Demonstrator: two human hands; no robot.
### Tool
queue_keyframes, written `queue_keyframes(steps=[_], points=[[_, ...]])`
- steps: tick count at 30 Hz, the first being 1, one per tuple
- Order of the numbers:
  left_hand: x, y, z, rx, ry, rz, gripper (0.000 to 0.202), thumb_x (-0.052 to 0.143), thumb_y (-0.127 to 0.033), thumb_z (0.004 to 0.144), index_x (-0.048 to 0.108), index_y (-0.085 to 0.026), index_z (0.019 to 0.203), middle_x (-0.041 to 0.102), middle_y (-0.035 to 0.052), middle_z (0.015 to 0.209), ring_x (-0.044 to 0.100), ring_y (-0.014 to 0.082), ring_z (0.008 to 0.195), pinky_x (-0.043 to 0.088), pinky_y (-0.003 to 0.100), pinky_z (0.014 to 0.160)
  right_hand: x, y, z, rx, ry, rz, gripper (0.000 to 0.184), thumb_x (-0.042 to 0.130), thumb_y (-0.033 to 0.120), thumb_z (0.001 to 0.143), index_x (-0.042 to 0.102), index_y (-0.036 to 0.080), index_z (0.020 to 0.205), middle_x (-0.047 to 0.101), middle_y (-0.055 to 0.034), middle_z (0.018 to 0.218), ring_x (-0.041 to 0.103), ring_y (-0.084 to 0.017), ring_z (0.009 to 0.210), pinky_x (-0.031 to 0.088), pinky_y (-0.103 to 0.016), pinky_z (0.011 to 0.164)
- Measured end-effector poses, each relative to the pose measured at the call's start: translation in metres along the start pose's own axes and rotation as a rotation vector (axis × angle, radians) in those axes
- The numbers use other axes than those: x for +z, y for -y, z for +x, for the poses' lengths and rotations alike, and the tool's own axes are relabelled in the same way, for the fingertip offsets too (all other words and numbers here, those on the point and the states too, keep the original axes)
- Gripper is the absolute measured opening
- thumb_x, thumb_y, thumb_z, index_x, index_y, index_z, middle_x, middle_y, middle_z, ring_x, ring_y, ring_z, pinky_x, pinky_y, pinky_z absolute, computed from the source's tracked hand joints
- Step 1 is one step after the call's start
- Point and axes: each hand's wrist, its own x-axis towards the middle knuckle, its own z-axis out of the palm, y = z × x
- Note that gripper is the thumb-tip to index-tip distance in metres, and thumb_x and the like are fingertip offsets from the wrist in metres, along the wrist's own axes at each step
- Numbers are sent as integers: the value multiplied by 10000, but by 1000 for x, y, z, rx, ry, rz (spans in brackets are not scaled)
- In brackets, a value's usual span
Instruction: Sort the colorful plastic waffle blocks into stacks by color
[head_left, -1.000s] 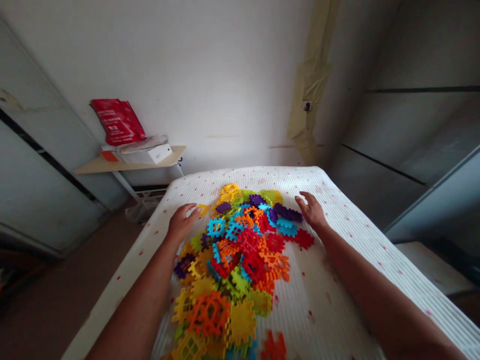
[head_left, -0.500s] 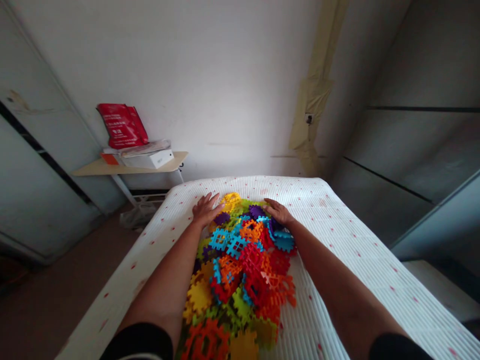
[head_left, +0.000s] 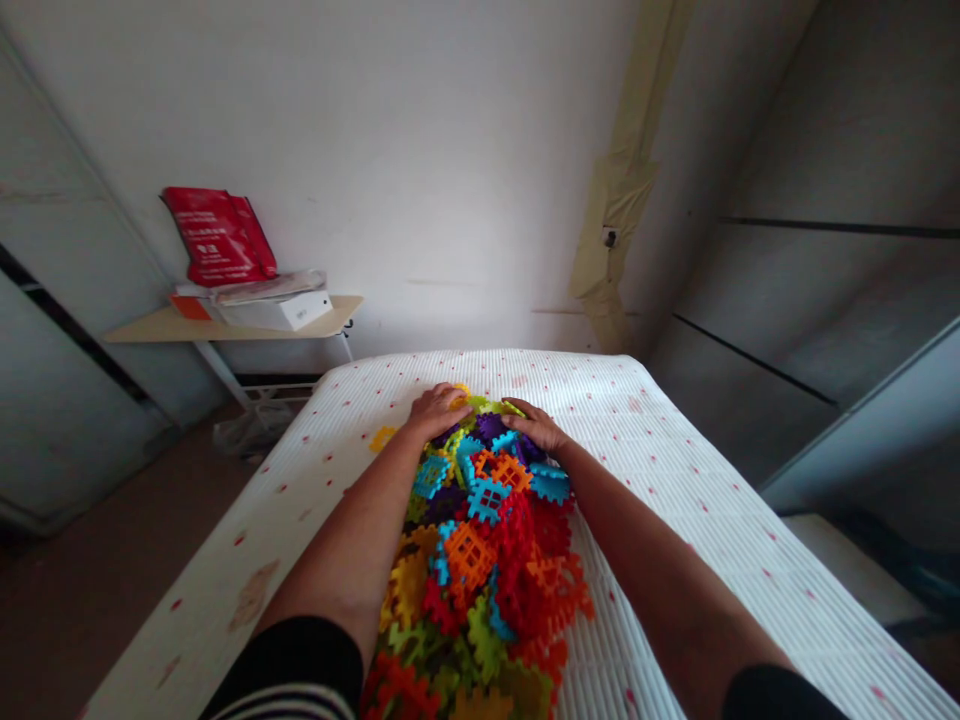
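A heap of colourful plastic interlocking toy pieces [head_left: 517,530] with notched edges runs down the middle of the bed. My left hand [head_left: 441,412] rests on the far left side of the heap, fingers slightly bent across a yellow piece [head_left: 459,390] that it partly covers. On the far right side, my right hand [head_left: 536,428] lies over the edge with its fingers stretched inward, touching green and purple pieces [head_left: 490,428]. Neither hand has a piece lifted. Left of my left hand, a separate yellow piece [head_left: 382,438] lies on the sheet.
A white ribbed sheet with red dots [head_left: 675,510] covers the bed. At the left, a small side table [head_left: 150,328] bears a white box [head_left: 277,310] and a red bag [head_left: 217,240]. A wall [head_left: 450,180] stands behind the bed, and grey cabinets [head_left: 825,270] at the right.
My left hand has moved right and inward onto the heap, its fingers less spread. The far pieces have been pushed closer together, leaving one yellow piece apart. My right hand has shifted slightly inward.
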Motion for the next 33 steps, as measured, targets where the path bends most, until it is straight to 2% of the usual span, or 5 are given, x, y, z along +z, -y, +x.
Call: queue_keyframes(steps=[3,10,17,28,33], points=[[-2,0,-2,29,-20,-31,377,530,-514,742,662,-242,967,552,54,1190,494,238,1122,340,334,990,8,4,-1,96,51,296,511,685,407,652,612,218,1121,667,-40,1084,593,-236,1034,431,-414,949],[-14,12,-21,-7,-1,-183,293,536,-438,679,634,-179,586,605,37,713,563,199,771,411,278,712,24,22,3,106,132,446,449,669,426,636,648,180,1012,692,-43,951,635,-213,893,480,-377,855],[-33,31,-46,-175,42,-376,380,577,-539,585,603,-171,495,502,-21,445,498,155,531,344,254,525,41,62,5,-23,279,199,402,637,448,715,665,182,1015,670,-36,1014,597,-217,992,427,-371,935],[-54,55,-97,-319,-11,-663,418,615,-565,556,610,-149,596,559,1,470,514,157,458,381,265,469,104,96,-6,-318,465,-244,464,507,560,828,670,179,1035,682,-63,984,624,-202,917,465,-319,843],[-53,62,-118,-289,-117,-685,389,656,-513,566,656,-157,724,659,23,648,593,182,619,447,275,593,102,102,-12,-423,455,-280,448,455,524,877,644,179,1091,678,-64,1017,628,-183,915,469,-290,811]])
